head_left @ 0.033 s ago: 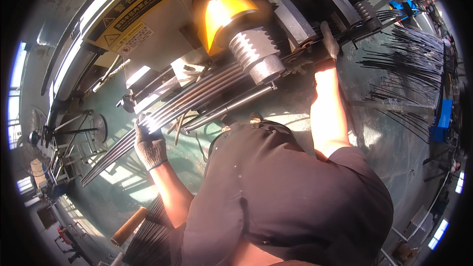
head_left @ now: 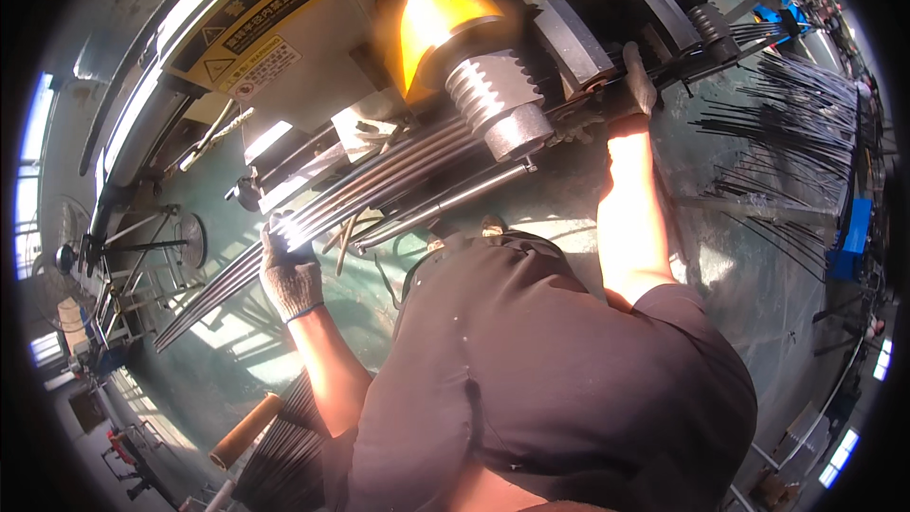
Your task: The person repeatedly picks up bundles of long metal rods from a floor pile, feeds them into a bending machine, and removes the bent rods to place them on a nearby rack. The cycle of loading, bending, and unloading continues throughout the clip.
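A bundle of long thin metal rods (head_left: pixel 379 180) runs slantwise from the lower left, under the machine's ribbed steel cylinder (head_left: pixel 495 95), toward the upper right. My left hand (head_left: pixel 292 275), in a knitted glove, is closed round the bundle near its left end, where sunlight glares on the rods. Farther right, my right hand (head_left: pixel 637 90), also gloved, is wrapped round the same bundle beside an angular steel block (head_left: pixel 573 47). Its thumb points up past the block, while deep shadow hides part of the grip.
Yellow housings (head_left: pixel 431 19) top the machine's cylinders. A steel bar (head_left: pixel 445 204) lies below the bundle. Many dark rods (head_left: pixel 787 123) rest on a rack at right. A brown tube (head_left: pixel 246 431) and more rods (head_left: pixel 284 465) are at lower left, near a floor fan (head_left: pixel 190 240).
The view has shifted very slightly. Both hands keep their places on the rods, and nothing has been taken or let go.
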Demonstrator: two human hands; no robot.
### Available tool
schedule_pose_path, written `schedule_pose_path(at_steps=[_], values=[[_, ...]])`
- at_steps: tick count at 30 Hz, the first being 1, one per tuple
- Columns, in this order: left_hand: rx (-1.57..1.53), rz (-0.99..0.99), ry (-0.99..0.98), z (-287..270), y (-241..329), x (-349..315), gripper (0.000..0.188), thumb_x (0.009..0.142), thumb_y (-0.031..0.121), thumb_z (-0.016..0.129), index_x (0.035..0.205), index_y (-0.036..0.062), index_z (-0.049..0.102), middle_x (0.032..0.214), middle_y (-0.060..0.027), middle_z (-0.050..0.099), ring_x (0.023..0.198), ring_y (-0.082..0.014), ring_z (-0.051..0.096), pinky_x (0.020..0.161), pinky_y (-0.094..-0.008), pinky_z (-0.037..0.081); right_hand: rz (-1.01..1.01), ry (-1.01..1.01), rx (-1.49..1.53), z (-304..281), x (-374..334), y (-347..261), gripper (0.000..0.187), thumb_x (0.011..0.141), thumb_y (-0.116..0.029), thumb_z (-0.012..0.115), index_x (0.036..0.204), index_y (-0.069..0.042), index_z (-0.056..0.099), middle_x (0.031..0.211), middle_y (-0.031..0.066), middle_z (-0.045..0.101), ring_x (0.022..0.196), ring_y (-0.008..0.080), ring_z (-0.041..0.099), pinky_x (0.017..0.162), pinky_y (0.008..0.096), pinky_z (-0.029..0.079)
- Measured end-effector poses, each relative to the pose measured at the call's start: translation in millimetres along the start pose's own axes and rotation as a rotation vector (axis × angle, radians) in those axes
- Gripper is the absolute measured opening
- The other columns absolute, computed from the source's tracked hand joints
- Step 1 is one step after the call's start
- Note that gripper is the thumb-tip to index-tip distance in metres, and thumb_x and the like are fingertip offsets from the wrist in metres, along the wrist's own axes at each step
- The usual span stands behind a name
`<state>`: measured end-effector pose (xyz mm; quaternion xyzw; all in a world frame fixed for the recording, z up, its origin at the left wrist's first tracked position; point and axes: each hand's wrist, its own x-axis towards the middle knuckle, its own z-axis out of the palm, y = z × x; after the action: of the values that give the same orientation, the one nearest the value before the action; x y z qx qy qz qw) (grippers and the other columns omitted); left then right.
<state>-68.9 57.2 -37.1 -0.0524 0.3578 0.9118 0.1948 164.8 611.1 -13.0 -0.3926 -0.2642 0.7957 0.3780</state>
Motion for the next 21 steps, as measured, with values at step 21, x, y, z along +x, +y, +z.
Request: schedule_pose_path(at_steps=[21], values=[[-0.101, -0.04, 0.208, 45.7, -23.9, -38.7, 0.035, 0.11, 0.024, 0.054, 0.127, -0.0057, 0.058, 0.125, -0.02, 0.068, 0.121, -0.035, 0.064, 0.113, -0.0552, 0.049, -0.583, 0.073, -1.687, -90.6, 119.2, 20.8, 0.046, 0.092, -0.048, 0.071, 0.109, -0.005, 0.072, 0.103, 0.0137, 0.074, 0.09, 0.0265, 0.072, 0.081, 0.0422, 0.055]])
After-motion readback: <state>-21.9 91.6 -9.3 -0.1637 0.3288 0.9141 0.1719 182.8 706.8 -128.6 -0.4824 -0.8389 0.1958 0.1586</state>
